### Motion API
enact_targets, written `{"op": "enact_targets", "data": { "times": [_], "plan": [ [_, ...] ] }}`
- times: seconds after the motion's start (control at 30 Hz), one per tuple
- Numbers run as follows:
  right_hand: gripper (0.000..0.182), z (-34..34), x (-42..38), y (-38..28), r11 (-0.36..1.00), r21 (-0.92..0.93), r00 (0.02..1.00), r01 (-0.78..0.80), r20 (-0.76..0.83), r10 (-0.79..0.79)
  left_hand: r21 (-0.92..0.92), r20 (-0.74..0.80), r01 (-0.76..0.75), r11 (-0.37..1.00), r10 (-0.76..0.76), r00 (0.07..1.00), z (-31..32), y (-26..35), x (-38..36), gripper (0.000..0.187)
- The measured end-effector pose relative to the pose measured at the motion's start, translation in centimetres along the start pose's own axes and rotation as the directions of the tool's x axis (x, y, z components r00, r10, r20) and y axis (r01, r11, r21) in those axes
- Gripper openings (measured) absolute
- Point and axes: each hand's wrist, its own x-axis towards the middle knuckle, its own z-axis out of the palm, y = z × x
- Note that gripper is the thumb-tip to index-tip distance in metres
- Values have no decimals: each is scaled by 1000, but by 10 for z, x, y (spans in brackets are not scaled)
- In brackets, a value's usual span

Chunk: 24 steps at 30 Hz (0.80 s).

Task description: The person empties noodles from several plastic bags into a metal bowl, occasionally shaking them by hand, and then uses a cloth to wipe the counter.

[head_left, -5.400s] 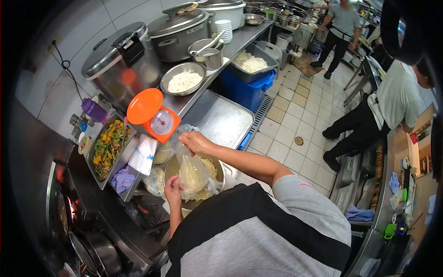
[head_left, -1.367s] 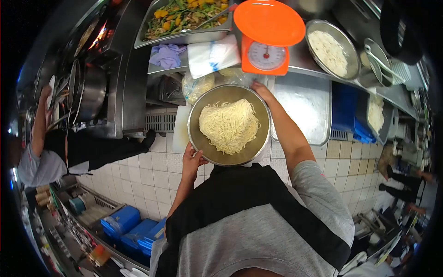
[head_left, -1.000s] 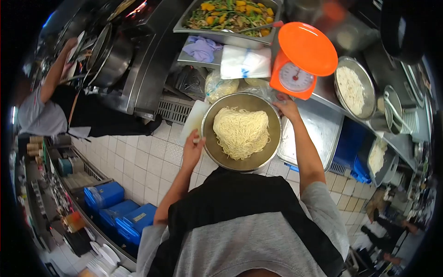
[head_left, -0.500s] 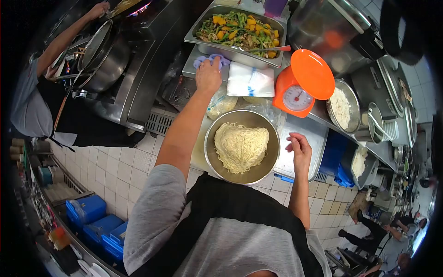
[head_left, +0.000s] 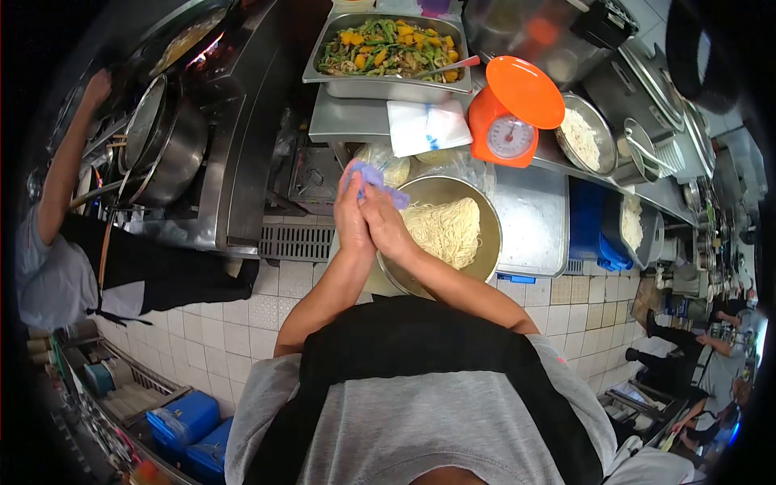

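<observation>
A purple cloth [head_left: 377,175] is pressed between my two hands, above the left side of a metal bowl [head_left: 491,242]. My left hand [head_left: 351,217] is closed on the cloth from the left. From the other side my right hand [head_left: 386,220] lies against it, palm towards palm, so the cloth's middle is hidden. In the bowl sits a mound of pale noodles [head_left: 449,229], partly covered by my right forearm. Just behind the bowl are clear plastic bags [head_left: 396,168] with pale contents.
A deep tray of cooked vegetables [head_left: 388,52], folded white bags [head_left: 427,128] and an orange scale [head_left: 503,133] stand on the counter. To the right are a bowl of flour [head_left: 580,141] and a metal tray [head_left: 529,218]. A co-worker [head_left: 61,259] stands at the stove on the left.
My left hand has brought the purple cloth from the counter back towards me. My right hand has come across from the bowl's right side to meet it. The view has shifted slightly.
</observation>
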Motion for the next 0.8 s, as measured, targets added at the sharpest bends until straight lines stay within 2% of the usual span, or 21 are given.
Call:
{"op": "enact_targets", "data": {
  "times": [0.03,0.07,0.13,0.17,0.2,0.27,0.3,0.33,0.4,0.47,0.53,0.57,0.6,0.63,0.67,0.7,0.77,0.8],
  "plan": [
    [54,-3,-6,-22,1000,9,997,17,-71,-16,46,-61,-22,999,24,998,2,8,0,30],
    [54,-6,-10,-37,1000,6,995,17,-93,-17,54,-40,-16,998,18,999,-4,18,6,30],
    [46,-14,-19,-58,983,-123,989,138,73,-129,-57,92,139,989,-133,987,-24,39,21,31],
    [36,-22,-16,-65,985,-48,986,165,38,-163,-105,163,222,969,-203,965,-28,42,26,33],
    [36,-29,-8,-61,986,-56,987,159,19,-158,-98,179,235,967,-215,960,-25,41,27,33],
    [30,-43,8,-49,975,-198,972,100,230,-53,-125,210,294,947,-265,941,-20,41,22,36],
    [29,-34,13,-45,893,-444,980,73,199,19,-31,347,283,959,-255,903,-30,24,23,34],
    [29,-33,17,-43,892,-448,983,64,181,20,-22,361,289,957,-263,895,-28,19,19,34],
    [32,-38,24,-39,766,-641,986,47,154,69,191,178,206,960,-241,954,-21,10,12,31],
    [31,-39,25,-30,749,-660,989,57,140,47,141,183,219,965,-243,953,-17,8,11,26],
    [30,-41,25,-18,730,-679,991,73,131,23,283,152,-9,959,-35,988,-12,5,13,22],
    [26,-43,23,-12,691,-722,996,31,76,34,287,158,-6,958,-42,987,-11,6,18,22],
    [23,-46,21,-5,650,-760,999,-10,25,44,420,211,-190,888,108,972,-10,10,28,20],
    [21,-57,18,3,686,-725,996,-69,-84,11,530,282,-364,766,245,927,-7,16,37,18],
    [21,-73,14,12,724,-679,981,-120,-192,-17,609,368,-592,528,473,801,0,23,51,18],
    [21,-94,10,14,699,-698,963,-156,-266,-50,664,467,-675,322,527,710,9,38,64,19],
    [25,-133,5,23,660,-718,908,-223,-399,-128,602,680,-797,51,490,545,6,47,112,30],
    [28,-149,5,29,645,-720,871,-255,-461,-171,608,678,-793,44,490,547,3,44,124,30]
  ]
}}
